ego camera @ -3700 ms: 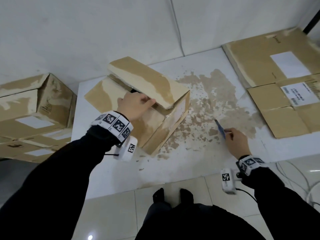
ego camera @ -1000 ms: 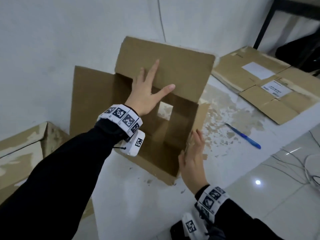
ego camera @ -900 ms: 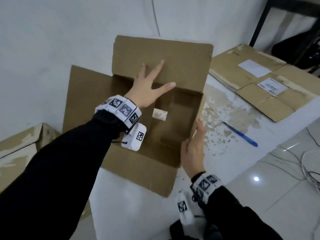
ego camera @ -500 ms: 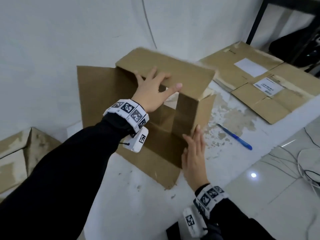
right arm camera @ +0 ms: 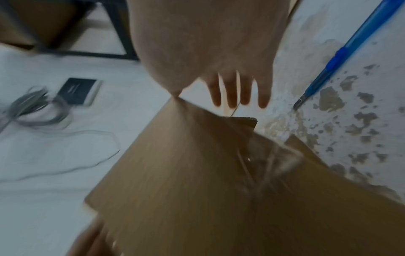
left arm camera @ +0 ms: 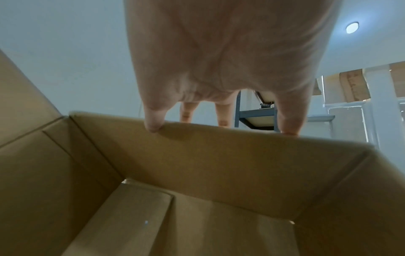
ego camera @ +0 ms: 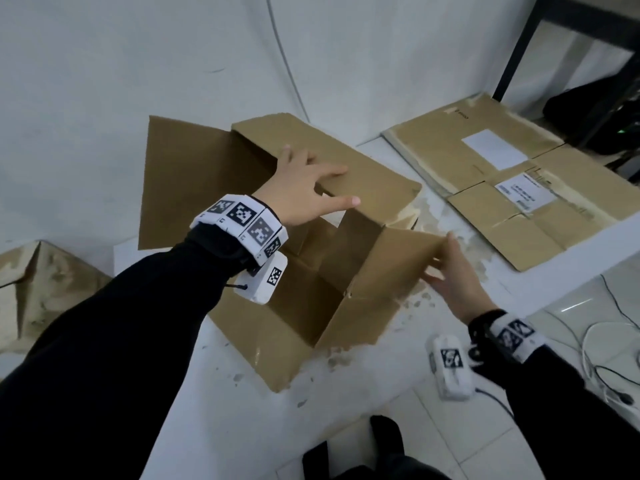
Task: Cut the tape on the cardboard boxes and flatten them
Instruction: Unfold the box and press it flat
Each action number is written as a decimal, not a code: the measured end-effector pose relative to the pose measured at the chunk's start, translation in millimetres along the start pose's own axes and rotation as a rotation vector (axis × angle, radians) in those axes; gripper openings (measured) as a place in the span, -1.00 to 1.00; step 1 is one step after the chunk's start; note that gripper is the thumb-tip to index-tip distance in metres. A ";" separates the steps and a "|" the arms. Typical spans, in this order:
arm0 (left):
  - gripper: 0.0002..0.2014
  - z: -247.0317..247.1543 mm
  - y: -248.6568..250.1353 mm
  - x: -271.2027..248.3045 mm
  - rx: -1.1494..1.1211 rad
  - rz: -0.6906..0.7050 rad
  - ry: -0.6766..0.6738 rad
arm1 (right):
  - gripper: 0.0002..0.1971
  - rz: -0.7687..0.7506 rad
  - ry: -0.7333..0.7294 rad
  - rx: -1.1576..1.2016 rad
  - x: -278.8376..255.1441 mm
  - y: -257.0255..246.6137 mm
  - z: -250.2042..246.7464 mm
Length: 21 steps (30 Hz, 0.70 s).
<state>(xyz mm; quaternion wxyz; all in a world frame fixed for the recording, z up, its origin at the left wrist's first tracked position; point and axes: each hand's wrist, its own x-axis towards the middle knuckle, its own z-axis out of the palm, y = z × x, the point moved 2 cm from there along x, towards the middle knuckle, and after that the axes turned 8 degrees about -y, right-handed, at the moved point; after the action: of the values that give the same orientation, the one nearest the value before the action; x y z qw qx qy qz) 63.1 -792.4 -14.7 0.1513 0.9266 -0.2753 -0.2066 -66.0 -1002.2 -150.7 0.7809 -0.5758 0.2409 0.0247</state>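
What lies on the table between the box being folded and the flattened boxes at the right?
Between the open box and the flattened boxes the head view shows only stained table; the right wrist view shows a blue cutter nearby.

Flattened boxes (ego camera: 498, 188) lie right of opened box (ego camera: 311, 271).
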 end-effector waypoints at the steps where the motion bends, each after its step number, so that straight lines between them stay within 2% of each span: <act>1: -0.35 -1.2 0.8 0.9 0.008 0.006 -0.016 | -0.42 0.109 -0.126 0.082 10.8 -4.9 -2.7; 3: -0.35 -5.0 -4.4 -3.2 0.006 0.007 -0.046 | -0.23 0.240 -0.333 0.105 28.2 -9.4 -3.1; 4: -0.34 -7.1 -9.3 -7.7 0.003 -0.004 -0.056 | -0.19 0.241 -0.376 0.071 33.0 -12.8 -0.2; 6: -0.30 -10.6 -21.9 -22.9 -0.009 -0.048 -0.063 | -0.24 0.151 -0.397 0.079 36.9 -21.8 11.5; 8: -0.26 -13.7 -33.8 -38.6 -0.023 -0.066 -0.087 | -0.33 -0.015 -0.385 0.185 34.4 -35.2 23.3; 11: -0.25 -12.8 -53.0 -66.3 0.004 -0.110 -0.126 | -0.33 -0.165 -0.546 0.251 22.6 -60.3 46.3; 13: -0.26 -8.8 -66.2 -86.2 0.026 -0.127 -0.143 | -0.44 -0.246 -0.694 0.035 16.2 -71.7 64.6; 15: -0.29 -2.0 -77.6 -105.7 0.021 -0.145 -0.145 | -0.67 -0.377 -0.803 -0.317 14.3 -75.5 82.2; 16: -0.29 2.3 -81.8 -115.6 0.012 -0.162 -0.143 | -0.67 -0.425 -0.858 -0.467 15.0 -73.1 91.2; 17: -0.28 7.5 -85.6 -125.7 -0.001 -0.189 -0.139 | -0.56 -0.420 -0.901 -0.584 16.5 -68.4 99.7; 19: -0.29 18.7 -89.8 -145.1 -0.003 -0.241 -0.120 | -0.27 -0.318 -0.972 -0.726 16.1 -56.9 116.9; 21: -0.34 26.1 -86.9 -162.6 0.048 -0.310 -0.105 | -0.10 -0.253 -1.015 -0.741 14.4 -48.4 131.9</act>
<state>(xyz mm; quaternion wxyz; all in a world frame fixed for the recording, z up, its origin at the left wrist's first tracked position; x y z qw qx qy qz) -34.2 -633.9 -22.9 0.0809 0.9492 -0.1416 -0.2691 7.9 -901.8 -84.5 0.5439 -0.7482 -0.2530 0.2835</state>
